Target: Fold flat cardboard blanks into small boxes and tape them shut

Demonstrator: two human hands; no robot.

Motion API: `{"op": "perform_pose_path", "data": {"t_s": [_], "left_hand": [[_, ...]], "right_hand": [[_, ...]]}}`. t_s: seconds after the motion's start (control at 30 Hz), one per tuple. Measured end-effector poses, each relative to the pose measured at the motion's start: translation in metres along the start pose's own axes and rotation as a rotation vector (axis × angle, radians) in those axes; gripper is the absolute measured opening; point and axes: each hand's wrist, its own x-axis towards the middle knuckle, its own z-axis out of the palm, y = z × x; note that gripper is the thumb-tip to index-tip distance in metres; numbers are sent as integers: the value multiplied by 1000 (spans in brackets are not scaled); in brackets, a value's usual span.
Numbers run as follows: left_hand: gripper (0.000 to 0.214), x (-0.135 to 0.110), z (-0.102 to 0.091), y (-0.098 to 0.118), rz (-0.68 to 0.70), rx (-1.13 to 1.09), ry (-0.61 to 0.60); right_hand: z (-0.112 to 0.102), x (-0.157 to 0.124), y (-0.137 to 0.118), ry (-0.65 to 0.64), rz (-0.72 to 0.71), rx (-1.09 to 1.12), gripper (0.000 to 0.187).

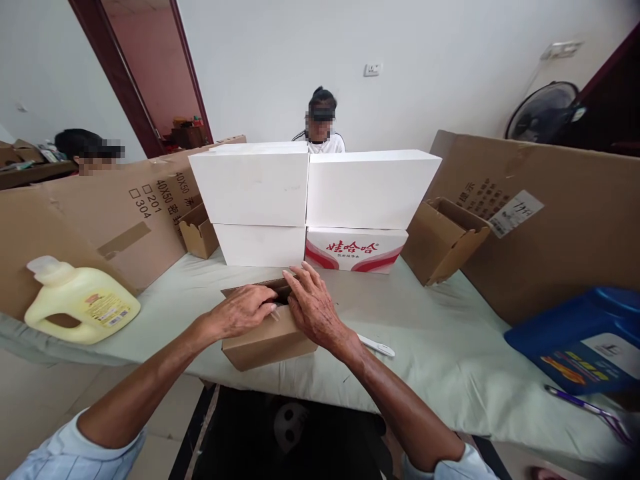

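Note:
A small brown cardboard box [270, 343] lies near the front edge of the cloth-covered table, its top partly open. My left hand [245, 310] grips the box's upper left side, fingers curled over the opening and thumb on the near edge. On the right, my right hand [314, 308] is on the box's top right edge, its fingers bent over the opening. The box's inside is dark and mostly hidden by my fingers. Just right of the box, a white slim-handled tool [376, 346] lies flat, partly covered by my right forearm.
White boxes [250, 190] stand stacked behind. Large cardboard panels [120, 213] flank the table, with an open small carton [443, 240] at right. A yellow detergent jug [83, 303] is left; a blue jug [580, 340] and purple-handled item [575, 400] are right. Two people sit beyond.

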Motion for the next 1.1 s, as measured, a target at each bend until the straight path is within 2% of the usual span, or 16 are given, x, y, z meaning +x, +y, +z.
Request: {"op": "perform_pose_path", "data": {"t_s": [0.1,0.17,0.3,0.4,0.47,0.53,0.67,0.73,0.8,0.87,0.93,1.1], "left_hand": [[30,10,11,-4,38,17,-8],[26,13,15,-7,82,27,49],[25,9,30,-13,150,109,227],[31,2,46,-15,244,161,399],[30,-4,50,-13,335,76,538],[25,-12,46,-8,362,-142,639],[14,-41,22,-5,207,-659,705],[10,-60,13,-14,110,-777,827],[12,-78,12,-30,-12,-832,975],[18,-95,20,-48,-158,-892,1065],[23,-111,34,-63,-308,-961,1085],[26,-151,69,-91,-647,-1031,1018]], "right_hand": [[-3,-1,-2,22,-39,1,56],[-5,-1,-3,55,-71,-6,49],[-6,-1,-2,138,-154,-34,26],[-4,-2,0,154,-167,-48,26],[-2,-1,1,144,-151,-55,29],[0,0,3,131,-143,-59,31],[-2,3,3,85,-129,-29,30],[-6,3,4,63,-122,10,25],[-11,2,5,34,-132,53,18],[-15,1,7,2,-152,85,25],[-18,0,9,-19,-167,108,37],[-19,0,13,-34,-171,149,45]]}}
